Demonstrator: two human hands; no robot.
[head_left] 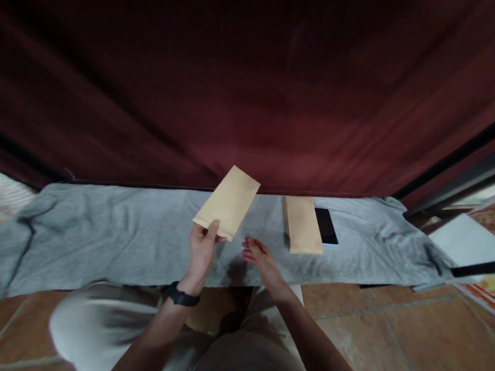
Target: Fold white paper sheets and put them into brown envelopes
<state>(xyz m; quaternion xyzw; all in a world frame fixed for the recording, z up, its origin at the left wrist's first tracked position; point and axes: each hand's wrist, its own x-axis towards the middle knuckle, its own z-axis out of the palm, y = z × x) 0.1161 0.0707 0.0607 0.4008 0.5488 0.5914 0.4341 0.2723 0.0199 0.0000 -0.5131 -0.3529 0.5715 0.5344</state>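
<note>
A tan paper envelope (229, 200) is held up by its lower edge in my left hand (203, 245), the thumb lying on top of it. The envelope tilts to the right, above the grey cloth. My right hand (260, 259) hovers just right of the envelope's lower corner, fingers apart, holding nothing. Farther right, a stack of similar tan envelopes (303, 225) lies on the cloth. A dark flat device like a tablet or phone (327, 226) sticks out from beside the stack, its left part hidden.
The grey cloth (130, 233) covers a long narrow surface in front of my knees. Behind it rises a dark red fabric wall (258, 105). On the right are a white sheet (468, 242) and a dark bar (485, 268). Brown floor tiles (391, 331) show below.
</note>
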